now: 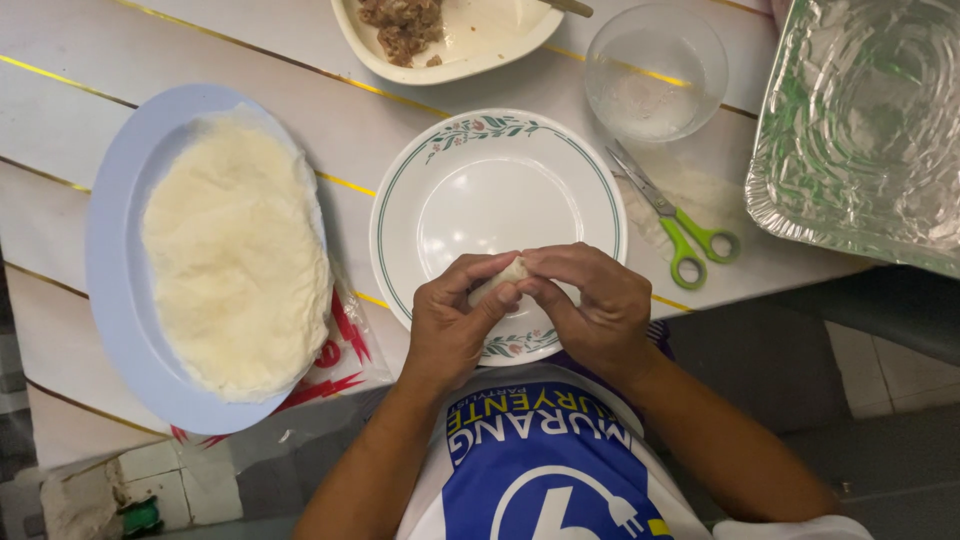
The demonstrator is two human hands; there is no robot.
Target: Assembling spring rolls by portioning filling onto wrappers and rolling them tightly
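Both hands hold a small pale roll (pixel 502 278) of thin wrapper. It looks soft and white, like dough. It is short and a bit fat. Its long side runs from the lower left up to the upper right, so it is tilted. Most of it hides behind the fingers.

The left hand (pixel 452 320) pinches the lower end of the roll with its thumb and fingers closed on it. The right hand (pixel 592 305) closes its fingertips on the upper end. The two hands touch each other around the roll.

The roll sits just above the near part of a round white plate (pixel 440 210) with a green line and little flowers on its rim.

To the left is a light blue plate (pixel 108 250) with a big stack of pale flat wrappers (pixel 235 255) on it. At the top is a cream dish (pixel 490 45) with brown chopped meat (pixel 402 25) in it. Next to it stands a clear glass bowl (pixel 655 72); I cannot tell what is inside. Green-handled scissors (pixel 675 222) lie on the white tabletop (pixel 70 130). A shiny foil tray (pixel 868 130) sits at the right.
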